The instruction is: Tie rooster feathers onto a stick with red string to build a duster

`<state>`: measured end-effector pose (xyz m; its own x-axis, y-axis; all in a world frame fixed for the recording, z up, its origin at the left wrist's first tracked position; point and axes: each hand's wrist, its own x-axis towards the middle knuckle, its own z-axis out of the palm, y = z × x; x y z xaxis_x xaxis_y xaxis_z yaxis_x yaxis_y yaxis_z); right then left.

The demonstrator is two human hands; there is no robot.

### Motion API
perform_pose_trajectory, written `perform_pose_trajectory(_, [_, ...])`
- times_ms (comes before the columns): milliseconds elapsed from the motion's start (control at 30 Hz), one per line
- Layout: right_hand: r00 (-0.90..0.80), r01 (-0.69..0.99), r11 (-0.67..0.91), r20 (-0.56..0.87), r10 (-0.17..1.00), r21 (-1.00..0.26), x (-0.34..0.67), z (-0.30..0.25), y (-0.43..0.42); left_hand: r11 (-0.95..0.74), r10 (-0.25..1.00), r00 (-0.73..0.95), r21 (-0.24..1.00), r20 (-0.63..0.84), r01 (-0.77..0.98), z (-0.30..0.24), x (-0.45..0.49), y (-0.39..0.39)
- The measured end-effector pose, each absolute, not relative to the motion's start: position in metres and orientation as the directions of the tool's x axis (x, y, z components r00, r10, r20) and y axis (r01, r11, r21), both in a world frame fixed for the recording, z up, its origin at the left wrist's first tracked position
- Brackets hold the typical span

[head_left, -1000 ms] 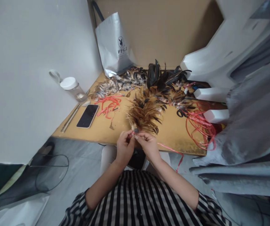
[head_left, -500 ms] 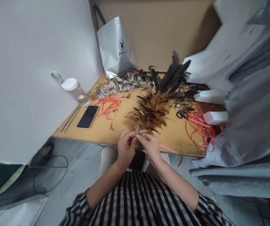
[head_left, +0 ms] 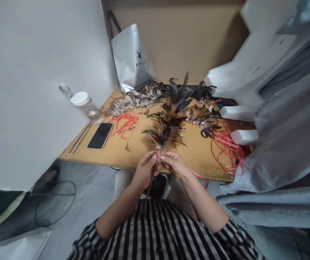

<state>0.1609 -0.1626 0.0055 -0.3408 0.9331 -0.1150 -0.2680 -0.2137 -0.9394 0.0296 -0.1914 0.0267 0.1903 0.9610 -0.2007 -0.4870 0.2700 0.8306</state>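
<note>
A long bundle of brown and black feathers [head_left: 169, 121] stretches away from me over the yellow table [head_left: 133, 150]. Its near end sits between both hands, bound with red cord [head_left: 159, 155]. My left hand [head_left: 144, 169] is closed around the base of the bundle, where a thin stick points down toward my lap. My right hand [head_left: 174, 164] pinches the same base from the right side, fingertips meeting the left hand's. A red cord [head_left: 202, 177] trails off to the right below my right wrist.
A black phone [head_left: 100, 135] and two metal rods [head_left: 81, 136] lie at the table's left, by a clear jar with a white lid [head_left: 84, 103]. Loose red cords [head_left: 124, 122], more feather piles [head_left: 133, 100], a silver bag [head_left: 131, 57], a red cord tangle [head_left: 226, 148], white foam blocks [head_left: 238, 112].
The feather bundle has turned between my hands: its dark tips swung up to the right, then came back toward the middle. Both hands stayed at its base.
</note>
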Motion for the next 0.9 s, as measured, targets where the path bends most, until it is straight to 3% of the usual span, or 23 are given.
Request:
perform_pose_trajectory(133, [-0.386,-0.218,-0.211,-0.114,0.915,-0.953,0.161,0.001,-0.157,0.247,0.965,0.187,0.868,-0.182,-0.43,0.027,0.031,-0.188])
perform_pose_trajectory(267, [-0.253,-0.148,-0.102,-0.062,0.965,-0.984,0.153,0.005,-0.154,0.203,0.979,0.071,0.897,-0.191,-0.393,0.022,0.031,-0.184])
perform_pose_trajectory(433, [-0.093,0.118,0.012,0.001,0.996,-0.993,0.147,0.014,-0.15,0.173,0.981,-0.008,0.892,-0.194,-0.417,0.021,0.027,-0.174])
perform_pose_trajectory(633, [-0.167,0.344,0.048,-0.011,0.986,-0.938,0.177,0.021,-0.14,0.154,0.984,0.008,0.832,-0.177,-0.533,0.023,0.011,-0.149])
perform_pose_trajectory(733, [-0.109,0.543,0.01,-0.058,0.992,-0.84,0.203,0.021,-0.124,0.161,0.98,0.0,0.788,-0.2,-0.594,0.021,0.005,-0.133])
perform_pose_trajectory(900, [0.151,0.855,-0.072,0.113,0.982,-0.514,0.23,0.023,-0.088,0.169,0.972,-0.003,0.71,-0.234,-0.683,0.011,0.006,-0.108])
